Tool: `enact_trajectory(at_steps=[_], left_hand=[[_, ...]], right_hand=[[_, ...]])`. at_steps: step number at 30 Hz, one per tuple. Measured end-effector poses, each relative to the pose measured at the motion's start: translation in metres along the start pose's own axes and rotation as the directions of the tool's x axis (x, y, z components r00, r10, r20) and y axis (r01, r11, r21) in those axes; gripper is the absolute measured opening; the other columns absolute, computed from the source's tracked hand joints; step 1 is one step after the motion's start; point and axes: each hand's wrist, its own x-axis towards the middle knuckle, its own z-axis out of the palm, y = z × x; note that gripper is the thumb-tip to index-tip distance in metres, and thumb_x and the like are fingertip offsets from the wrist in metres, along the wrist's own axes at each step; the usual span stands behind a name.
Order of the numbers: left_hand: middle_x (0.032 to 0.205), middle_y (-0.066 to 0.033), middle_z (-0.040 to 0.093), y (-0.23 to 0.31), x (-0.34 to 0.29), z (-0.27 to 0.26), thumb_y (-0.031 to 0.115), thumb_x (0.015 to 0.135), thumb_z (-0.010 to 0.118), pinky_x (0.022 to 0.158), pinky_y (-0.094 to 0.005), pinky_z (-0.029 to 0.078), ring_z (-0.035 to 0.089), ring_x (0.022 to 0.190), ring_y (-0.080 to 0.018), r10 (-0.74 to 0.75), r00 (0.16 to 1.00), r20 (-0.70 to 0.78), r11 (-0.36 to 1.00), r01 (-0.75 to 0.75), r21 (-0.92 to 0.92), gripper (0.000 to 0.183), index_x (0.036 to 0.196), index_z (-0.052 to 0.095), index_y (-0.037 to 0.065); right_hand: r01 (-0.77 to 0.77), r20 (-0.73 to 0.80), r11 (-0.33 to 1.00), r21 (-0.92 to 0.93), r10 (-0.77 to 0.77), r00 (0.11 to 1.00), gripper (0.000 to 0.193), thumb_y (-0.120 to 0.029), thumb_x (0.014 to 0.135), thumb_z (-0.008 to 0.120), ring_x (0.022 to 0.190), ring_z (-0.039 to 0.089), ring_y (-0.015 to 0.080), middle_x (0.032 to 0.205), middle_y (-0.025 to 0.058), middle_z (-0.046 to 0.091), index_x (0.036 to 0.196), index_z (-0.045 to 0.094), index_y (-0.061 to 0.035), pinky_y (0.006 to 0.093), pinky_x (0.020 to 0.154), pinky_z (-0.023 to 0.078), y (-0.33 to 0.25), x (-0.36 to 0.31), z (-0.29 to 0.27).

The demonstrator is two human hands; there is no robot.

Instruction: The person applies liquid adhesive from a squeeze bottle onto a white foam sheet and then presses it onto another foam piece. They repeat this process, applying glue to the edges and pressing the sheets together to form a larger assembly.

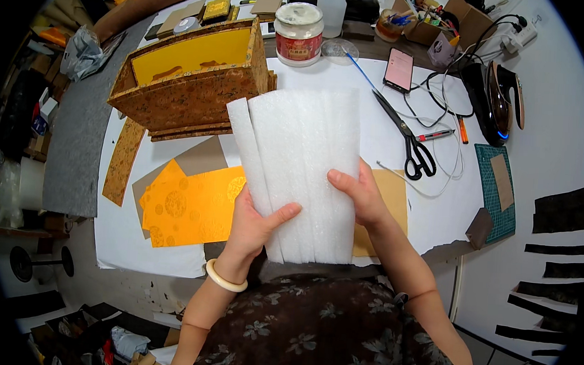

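Observation:
Several strips of white foam sheet (307, 157), stacked and slightly fanned, are held upright between my two hands near the table's front edge. My left hand (252, 227) grips the lower left side, thumb across the front. On the right side, my right hand (362, 190) clasps the edge with its thumb on the front face. The fingers of both hands are mostly hidden behind the foam. Beyond and to the left stands an open box (194, 89) covered in brown patterned cloth, with a yellow lining. Orange-yellow patterned fabric (193, 206) lies left of my left hand.
Black scissors (414, 150), a marker (435, 135), a phone (399, 70) and loose cables lie to the right. A jar (298, 36) and a clear bottle (331, 11) stand at the back. An iron (501, 101) and a green cutting mat (495, 195) occupy the right edge.

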Motion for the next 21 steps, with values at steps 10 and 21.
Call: enact_trajectory(at_steps=[10,21], left_hand=[[0.125,-0.0187,0.062,0.005,0.000,-0.005,0.004,0.078,0.084,0.097,-0.0394,0.053,0.063,0.113,-0.0267,0.041,0.997,-0.058,0.997,-0.044,-0.060,0.066,0.132,0.048,-0.004],[0.122,-0.0174,0.063,0.013,-0.005,0.000,0.001,0.076,0.083,0.096,-0.0391,0.054,0.065,0.108,-0.0257,0.116,0.988,-0.105,0.991,-0.107,0.082,0.066,0.131,0.048,-0.004]], right_hand=[[-0.063,0.011,0.998,-0.002,0.063,0.998,0.056,-0.021,0.095,0.063,0.116,0.058,0.0201,0.129,0.0139,0.060,0.140,0.044,0.0049,0.0364,0.100,0.048,-0.007,0.009,0.008],[0.016,-0.044,0.985,-0.174,-0.024,0.999,0.057,-0.005,0.081,0.065,0.113,0.061,0.0200,0.124,0.0132,0.062,0.135,0.048,0.0044,0.0356,0.097,0.050,-0.014,0.014,0.008]])
